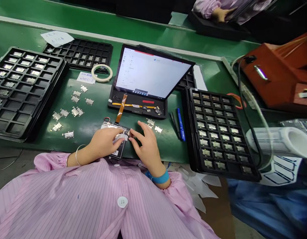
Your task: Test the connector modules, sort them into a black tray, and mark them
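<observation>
A circuit board assembly lies at the table's front edge, joined by an orange flat ribbon cable to a lit display screen propped in a black tray. My left hand rests over the assembly with curled fingers, its thumb pressing near the right side. My right hand brings thumb and index finger together at the assembly's right edge, around a small circuit module that is mostly hidden. Several silver circuit modules lie loose to the left, and more just right of my right hand.
Black compartment trays of modules stand at left and right. Tweezers and a blue pen lie by the right tray. A tape roll, a white roll and hanging cables are nearby. Another person's hand shows across the table.
</observation>
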`<control>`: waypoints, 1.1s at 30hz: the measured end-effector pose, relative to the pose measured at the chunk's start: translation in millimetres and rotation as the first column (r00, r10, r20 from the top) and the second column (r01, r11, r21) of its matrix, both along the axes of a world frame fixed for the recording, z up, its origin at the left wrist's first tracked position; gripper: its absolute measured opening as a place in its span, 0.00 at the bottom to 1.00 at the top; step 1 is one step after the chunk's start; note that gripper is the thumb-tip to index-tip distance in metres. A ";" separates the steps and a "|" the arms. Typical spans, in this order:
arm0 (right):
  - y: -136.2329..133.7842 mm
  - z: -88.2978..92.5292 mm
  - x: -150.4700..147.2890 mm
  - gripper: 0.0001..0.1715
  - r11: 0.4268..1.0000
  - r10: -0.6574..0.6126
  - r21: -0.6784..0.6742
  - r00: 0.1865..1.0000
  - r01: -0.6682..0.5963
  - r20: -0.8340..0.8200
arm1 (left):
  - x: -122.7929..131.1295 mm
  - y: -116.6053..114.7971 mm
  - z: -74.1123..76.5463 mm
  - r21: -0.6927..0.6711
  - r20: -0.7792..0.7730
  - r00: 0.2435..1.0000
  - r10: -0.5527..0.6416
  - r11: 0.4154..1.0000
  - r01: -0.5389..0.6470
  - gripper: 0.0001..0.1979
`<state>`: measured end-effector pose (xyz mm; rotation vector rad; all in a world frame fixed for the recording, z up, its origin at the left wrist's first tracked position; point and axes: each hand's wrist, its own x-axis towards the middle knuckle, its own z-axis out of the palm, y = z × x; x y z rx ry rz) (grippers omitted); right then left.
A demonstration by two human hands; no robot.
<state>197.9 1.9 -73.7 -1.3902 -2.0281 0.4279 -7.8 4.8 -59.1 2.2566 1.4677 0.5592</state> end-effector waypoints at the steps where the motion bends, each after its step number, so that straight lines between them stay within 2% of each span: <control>1: -1.0 -1.2 1.4 0.13 1.000 -0.003 0.017 1.000 0.003 0.022 | 1.0 -0.7 0.6 0.007 -0.004 1.000 0.001 1.000 -0.001 0.13; 4: -8.7 1.3 2.1 0.13 1.000 -0.006 0.009 1.000 0.006 0.014 | 7.0 -2.0 3.6 0.060 0.017 0.999 -0.048 0.997 0.047 0.15; 7: -18.5 9.4 -0.7 0.12 0.996 0.022 -0.085 0.991 -0.033 -0.134 | 14.8 -0.8 9.2 0.074 0.119 0.978 -0.169 0.984 0.162 0.12; 9: -22.9 14.1 -1.6 0.11 0.988 -0.005 -0.149 0.972 -0.031 -0.234 | 19.6 1.3 14.5 -0.011 0.194 0.964 -0.181 0.982 0.187 0.10; 12: -25.6 16.5 1.1 0.11 0.984 -0.006 -0.171 0.959 -0.045 -0.282 | 25.7 4.7 23.9 -0.185 0.267 0.956 -0.125 0.966 0.178 0.09; 16: -25.8 13.4 11.9 0.13 0.992 0.056 -0.100 0.971 -0.081 -0.230 | 29.4 11.1 35.1 -0.364 0.348 0.928 -0.130 0.894 0.262 0.09; 18: -25.1 11.2 21.4 0.14 0.997 0.042 -0.052 0.978 -0.054 -0.206 | 28.8 17.7 38.6 -0.410 0.343 0.932 -0.118 0.874 0.261 0.09; 21: -23.4 7.5 39.5 0.13 0.987 -0.155 0.011 0.958 0.163 -0.241 | 31.3 31.0 38.9 -0.354 0.194 0.974 -0.114 0.918 0.178 0.10; 23: -22.0 4.3 49.0 0.13 0.945 -0.310 0.009 0.900 0.328 -0.306 | 39.6 39.0 35.3 -0.275 0.060 0.992 -0.113 0.953 0.125 0.10; 24: -21.2 2.4 51.4 0.14 0.929 -0.349 -0.007 0.873 0.369 -0.340 | 45.6 42.4 32.8 -0.248 0.018 0.994 -0.105 0.963 0.106 0.11; 27: -18.5 -3.3 48.4 0.15 0.924 -0.370 -0.069 0.834 0.377 -0.408 | 63.7 50.5 26.9 -0.162 -0.069 0.992 -0.109 0.982 0.096 0.09; 29: -17.8 -5.8 41.8 0.16 0.924 -0.375 -0.110 0.817 0.366 -0.437 | 68.5 52.7 29.5 -0.098 -0.107 0.988 -0.107 0.991 0.097 0.09; 31: -18.6 -6.6 36.0 0.15 0.921 -0.389 -0.156 0.803 0.358 -0.452 | 62.6 50.0 39.7 -0.035 -0.126 0.989 -0.078 0.997 0.074 0.12; 33: -20.0 -5.9 33.1 0.15 0.915 -0.403 -0.200 0.789 0.350 -0.463 | 44.3 43.7 53.9 0.000 -0.137 0.991 -0.010 1.000 0.010 0.15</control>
